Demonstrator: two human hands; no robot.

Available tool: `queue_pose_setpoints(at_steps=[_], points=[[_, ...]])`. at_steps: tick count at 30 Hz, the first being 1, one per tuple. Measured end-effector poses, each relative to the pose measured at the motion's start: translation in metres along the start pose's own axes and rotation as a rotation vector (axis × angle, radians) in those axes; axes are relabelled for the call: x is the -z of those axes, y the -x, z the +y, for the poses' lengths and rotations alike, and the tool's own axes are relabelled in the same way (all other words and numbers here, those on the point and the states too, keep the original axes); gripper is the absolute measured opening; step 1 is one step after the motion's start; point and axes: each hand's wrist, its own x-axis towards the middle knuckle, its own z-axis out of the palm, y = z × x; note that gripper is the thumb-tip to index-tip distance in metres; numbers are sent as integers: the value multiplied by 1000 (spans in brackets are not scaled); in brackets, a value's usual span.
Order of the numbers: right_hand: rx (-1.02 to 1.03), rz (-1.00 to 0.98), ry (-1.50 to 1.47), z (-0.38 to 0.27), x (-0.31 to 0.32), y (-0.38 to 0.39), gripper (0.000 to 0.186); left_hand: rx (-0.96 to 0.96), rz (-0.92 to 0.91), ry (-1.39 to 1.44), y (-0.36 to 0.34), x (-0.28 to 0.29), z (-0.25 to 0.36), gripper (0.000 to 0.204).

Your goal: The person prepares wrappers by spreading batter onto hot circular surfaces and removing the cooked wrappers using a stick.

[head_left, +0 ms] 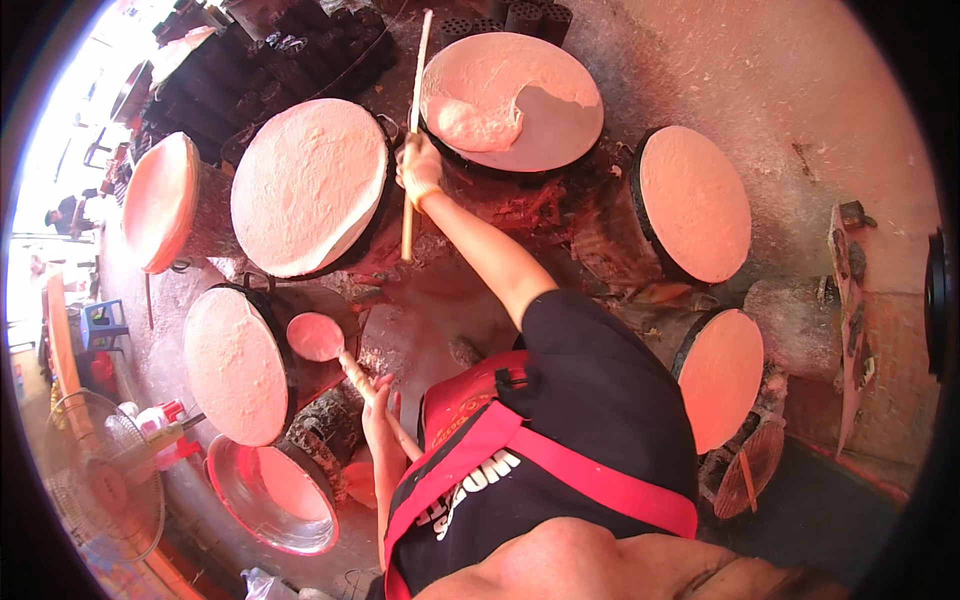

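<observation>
My right hand reaches forward, closed around a long thin wooden stick between two round griddles. Next to it, the far griddle is partly coated with pale batter, which lies in a thick fold; its right side is bare. Left of the stick, another griddle is covered by a round sheet of batter. My left hand, near my waist, is wrapped round the handle of a ladle. The ladle's round bowl, coated with batter, is beside the near-left batter-covered griddle.
More coated round griddles stand on drum-like stoves around me. A metal basin of batter is at lower left, beside a standing fan. Dark perforated coal cylinders are stacked behind. A blue stool stands left.
</observation>
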Motion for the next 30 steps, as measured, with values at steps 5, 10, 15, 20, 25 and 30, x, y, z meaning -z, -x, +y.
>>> queue_pose_setpoints(at_steps=[5,10,15,20,25,30], points=[[146,249,309,69,25,-17,28,33,13,-14,1,27,-14,34],[-126,97,22,-21,104,103,31,29,-136,-40,-6,2,-6,40],[-83,172,76,-82,161,104,26,-3,-195,-77,1,-25,1,51],[-167,-10,-186,-67,120,103,10,-1,-277,-132,12,-55,1,39],[-276,-159,-39,-68,216,123,33,22,-264,-107,12,-83,-3,34],[-242,-13,-68,-121,268,92,26,62,-267,-92,6,-113,-20,29]])
